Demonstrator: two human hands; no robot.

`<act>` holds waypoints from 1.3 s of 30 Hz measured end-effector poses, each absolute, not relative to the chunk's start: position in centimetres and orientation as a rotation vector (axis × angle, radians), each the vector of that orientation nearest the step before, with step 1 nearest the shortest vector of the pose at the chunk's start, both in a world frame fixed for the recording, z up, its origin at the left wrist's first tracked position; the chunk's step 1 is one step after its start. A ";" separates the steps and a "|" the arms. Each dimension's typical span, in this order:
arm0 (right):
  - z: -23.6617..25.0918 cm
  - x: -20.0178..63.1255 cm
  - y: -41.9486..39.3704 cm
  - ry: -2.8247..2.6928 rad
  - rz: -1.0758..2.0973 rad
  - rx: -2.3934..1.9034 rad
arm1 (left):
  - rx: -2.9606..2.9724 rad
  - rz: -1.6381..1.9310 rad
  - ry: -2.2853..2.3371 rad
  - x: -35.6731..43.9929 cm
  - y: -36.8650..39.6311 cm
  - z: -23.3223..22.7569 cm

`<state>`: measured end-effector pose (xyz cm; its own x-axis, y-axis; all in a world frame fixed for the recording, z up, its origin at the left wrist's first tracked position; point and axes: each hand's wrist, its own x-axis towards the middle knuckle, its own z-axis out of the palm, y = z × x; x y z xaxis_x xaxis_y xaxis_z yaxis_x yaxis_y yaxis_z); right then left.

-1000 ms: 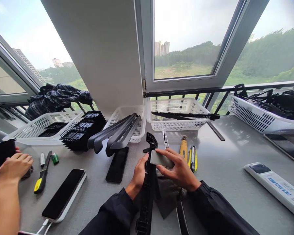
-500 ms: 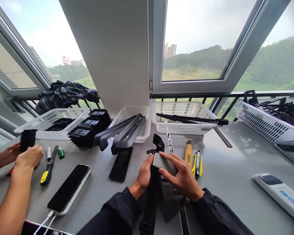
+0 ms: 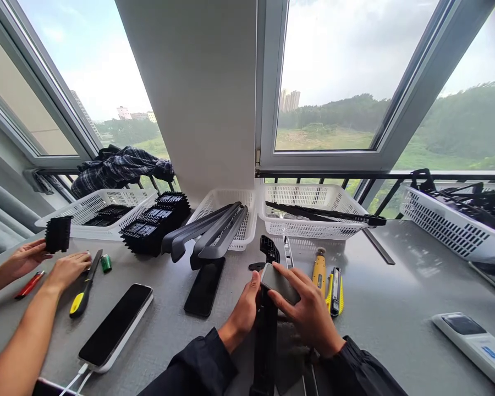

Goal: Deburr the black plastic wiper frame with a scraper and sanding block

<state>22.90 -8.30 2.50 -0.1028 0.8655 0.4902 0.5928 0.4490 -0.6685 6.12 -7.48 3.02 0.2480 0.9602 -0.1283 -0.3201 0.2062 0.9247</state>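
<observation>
The grey desk point(image 3: 396, 308) runs under the windows, with white mesh baskets point(image 3: 309, 209) lined along its far edge; one holds a long black wiper blade point(image 3: 325, 213), another has grey wiper arms point(image 3: 206, 236) spilling over its rim. At the desk's near edge, in the middle, a long black wiper frame point(image 3: 267, 330) lies pointing away from the person. The left hand point(image 3: 245, 308) wraps its grip around the frame's left side, clamped on it. The right hand point(image 3: 309, 313) has its grip closed on a small grey rectangular block point(image 3: 279, 281), pressing it against the frame's upper part. Just beside the right hand lie a yellow utility knife point(image 3: 335, 283) and a yellow-handled tool point(image 3: 319, 268). A dark phone point(image 3: 204, 286) lies left of the frame. At the left edge, a co-worker's hands point(image 3: 45, 264) hold a black ridged part point(image 3: 58, 233) near a screwdriver point(image 3: 84, 283).
</observation>
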 end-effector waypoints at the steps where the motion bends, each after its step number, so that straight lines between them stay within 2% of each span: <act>1: 2.4 23.2 -8.1 -1.780 0.367 -1.264 | 0.968 1.055 0.864 6.2 -7.7 3.4; 9: 3.0 23.4 -8.5 -1.887 0.351 -1.142 | 0.883 1.158 0.879 6.0 -7.4 5.0; 15: 3.1 22.6 -9.1 -1.998 0.413 -1.089 | 0.940 1.190 0.998 5.5 -6.9 4.0; 21: 2.6 24.3 -7.7 -1.758 0.354 -1.298 | 1.092 0.824 0.858 5.8 -7.5 2.6; 25: 2.6 24.9 -7.4 -1.615 0.379 -1.347 | 1.110 0.756 0.730 6.0 -7.6 3.1; 32: 2.7 25.0 -7.8 -1.548 0.801 -1.174 | 1.069 0.894 0.782 5.9 -7.1 3.1; 39: 4.0 24.4 -8.3 -1.761 0.828 -1.154 | 1.210 1.207 0.928 5.7 -6.7 3.5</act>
